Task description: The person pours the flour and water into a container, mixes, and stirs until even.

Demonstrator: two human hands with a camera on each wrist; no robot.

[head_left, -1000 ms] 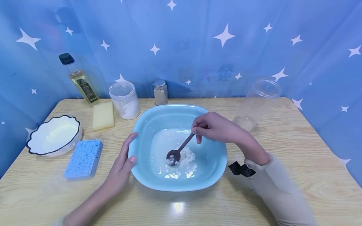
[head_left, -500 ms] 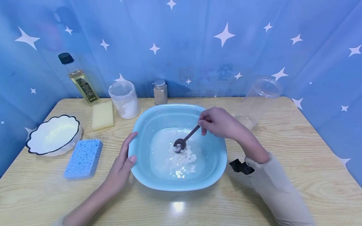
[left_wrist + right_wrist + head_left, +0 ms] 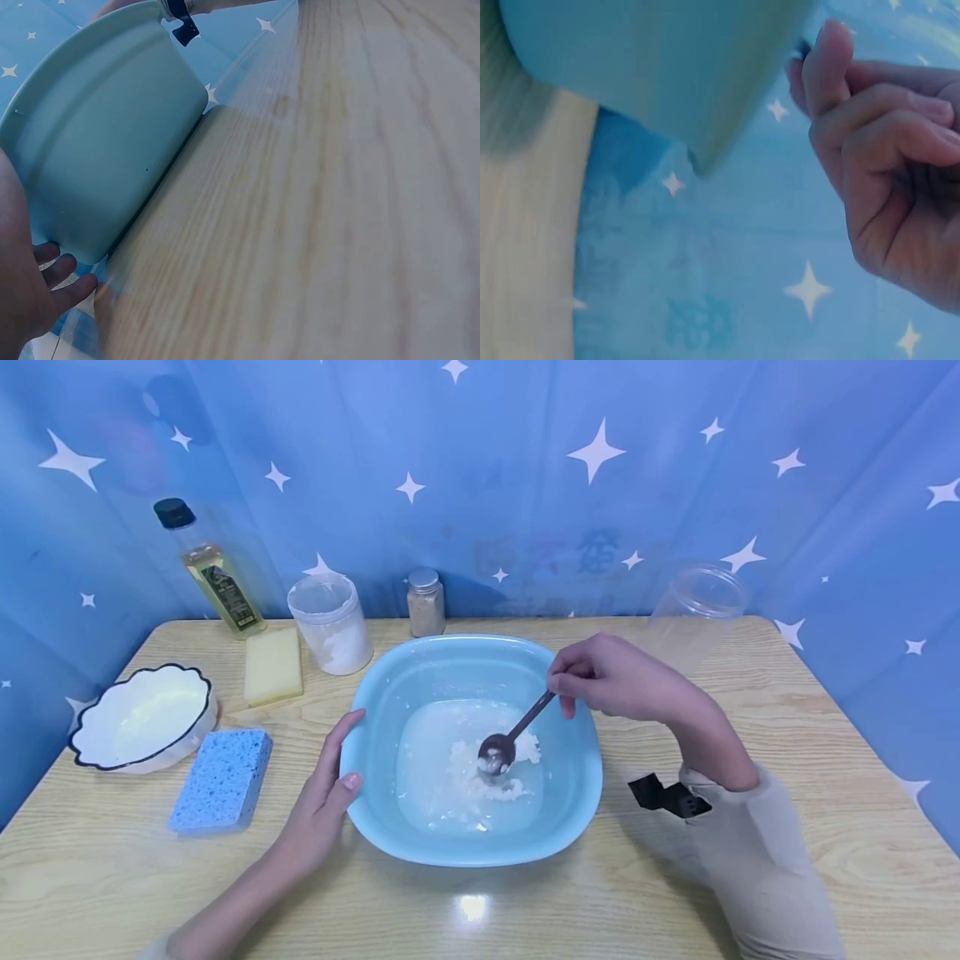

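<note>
Right hand fingers pinching spoon, handle tip hidden, left hand flat against basin

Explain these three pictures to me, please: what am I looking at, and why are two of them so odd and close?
No machine here: a person works with two bare hands, wearing three cameras. The wide picture comes from the head; the close ones come from each wrist, hence the odd angles.

On the wooden table stands a blue basin with milky water and white lumps. The right hand pinches a dark spoon whose bowl sits in the lumps. The left hand rests on the basin's rim.

Around them: a blue sponge, a yellow sponge, a white bowl, an oil bottle, a tub of white powder, a small jar and a clear empty jar.
</note>
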